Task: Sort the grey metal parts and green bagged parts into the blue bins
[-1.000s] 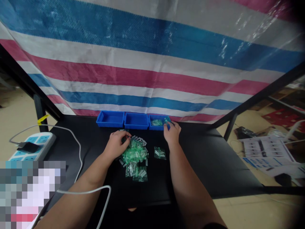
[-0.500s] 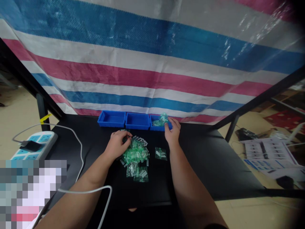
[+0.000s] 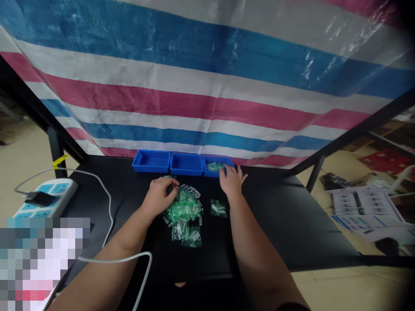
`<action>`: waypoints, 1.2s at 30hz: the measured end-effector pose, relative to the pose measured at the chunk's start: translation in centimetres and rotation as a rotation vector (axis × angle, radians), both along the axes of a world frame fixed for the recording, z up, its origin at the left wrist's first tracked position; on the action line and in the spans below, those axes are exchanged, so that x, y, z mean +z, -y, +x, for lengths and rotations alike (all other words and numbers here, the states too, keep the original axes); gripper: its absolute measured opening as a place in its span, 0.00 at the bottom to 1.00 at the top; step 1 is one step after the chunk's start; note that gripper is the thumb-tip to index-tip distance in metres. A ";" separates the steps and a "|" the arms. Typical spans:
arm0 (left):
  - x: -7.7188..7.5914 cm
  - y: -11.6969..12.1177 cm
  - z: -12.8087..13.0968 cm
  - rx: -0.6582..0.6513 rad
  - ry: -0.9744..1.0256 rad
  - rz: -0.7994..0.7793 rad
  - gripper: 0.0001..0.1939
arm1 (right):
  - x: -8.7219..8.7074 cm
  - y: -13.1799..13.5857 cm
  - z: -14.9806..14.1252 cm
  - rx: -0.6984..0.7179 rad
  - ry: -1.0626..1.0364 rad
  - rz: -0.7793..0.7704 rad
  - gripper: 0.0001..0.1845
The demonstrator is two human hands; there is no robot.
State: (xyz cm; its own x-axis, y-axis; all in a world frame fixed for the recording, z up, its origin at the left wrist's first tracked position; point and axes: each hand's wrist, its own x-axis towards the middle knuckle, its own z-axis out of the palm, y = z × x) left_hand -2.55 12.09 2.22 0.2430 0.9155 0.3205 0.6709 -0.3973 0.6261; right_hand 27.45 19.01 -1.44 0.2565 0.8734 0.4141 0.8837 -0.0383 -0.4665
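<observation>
Right hand (image 3: 232,181) newly splayed at bin (image 3: 210,173), left (image 3: 158,195) curled

Left hand (image 3: 158,195) curled, right hand (image 3: 231,181) splayed

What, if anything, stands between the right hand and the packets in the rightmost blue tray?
Nothing visible does: the right hand reaches over the near rim of the rightmost blue tray, next to the packets inside. The single packet on the table lies nearer the person, out of the way.
</observation>
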 end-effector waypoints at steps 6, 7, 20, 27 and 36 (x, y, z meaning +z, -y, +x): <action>-0.1 0.0 0.0 0.001 -0.004 0.015 0.08 | 1.1 0.5 -0.3 -0.009 0.019 0.085 0.18; -0.1 0.1 0.0 0.001 -0.003 0.017 0.08 | 1.5 0.7 -0.3 0.012 0.015 0.125 0.17; 0.2 0.2 0.0 -0.030 -0.018 0.026 0.08 | 5.2 6.1 -0.1 0.764 -0.109 -0.582 0.24; 0.3 0.3 0.1 -0.030 -0.071 0.014 0.10 | 4.1 5.8 1.2 0.639 -0.122 -0.696 0.21; 0.3 0.4 0.1 -0.021 -0.079 0.014 0.10 | 4.7 5.1 2.9 0.651 -0.197 -0.768 0.14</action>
State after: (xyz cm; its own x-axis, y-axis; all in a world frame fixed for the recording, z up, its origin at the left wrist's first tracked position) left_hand -2.44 11.68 2.53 0.2872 0.9055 0.3124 0.7097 -0.4202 0.5655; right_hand 30.38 13.89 3.24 -0.3589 0.8791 -0.3136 0.7501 0.0717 -0.6574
